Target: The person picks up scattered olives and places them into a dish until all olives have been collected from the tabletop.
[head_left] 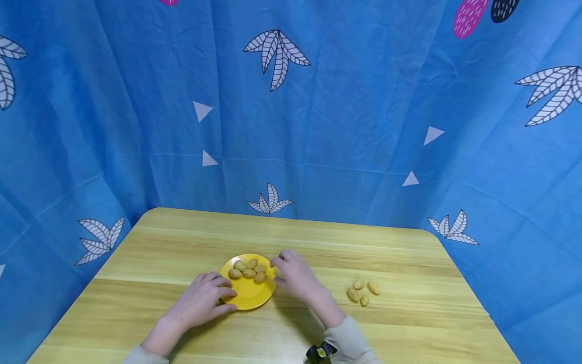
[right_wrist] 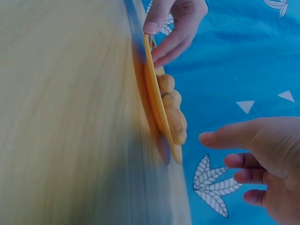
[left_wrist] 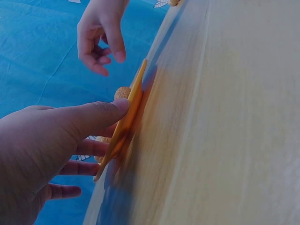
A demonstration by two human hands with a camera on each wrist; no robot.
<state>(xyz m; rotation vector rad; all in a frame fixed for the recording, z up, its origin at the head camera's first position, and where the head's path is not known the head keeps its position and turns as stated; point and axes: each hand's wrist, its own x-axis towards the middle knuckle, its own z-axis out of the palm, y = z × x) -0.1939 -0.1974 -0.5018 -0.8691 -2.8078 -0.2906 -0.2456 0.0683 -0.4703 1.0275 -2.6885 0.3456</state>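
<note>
A round yellow plate (head_left: 247, 298) lies on the table, with several tan, wrinkled nuts (head_left: 248, 273) grouped on its far half; they look like walnuts. At its left side is my left hand (head_left: 204, 298), thumb against the rim and fingers spread loosely over the plate. In the left wrist view, that thumb (left_wrist: 110, 108) meets the plate's edge (left_wrist: 133, 96). My right hand (head_left: 296, 274) hovers by the plate's right rim, fingers apart and slightly bent. The right wrist view shows a gap between this hand (right_wrist: 276, 159) and the nuts (right_wrist: 174, 122), with nothing in its grasp.
Several more nuts (head_left: 353, 294) lie loose on the wooden table (head_left: 409, 313), right of my right forearm. A blue patterned curtain (head_left: 345, 126) hangs behind the table and along both sides. A dark band (head_left: 320, 352) is on my right wrist.
</note>
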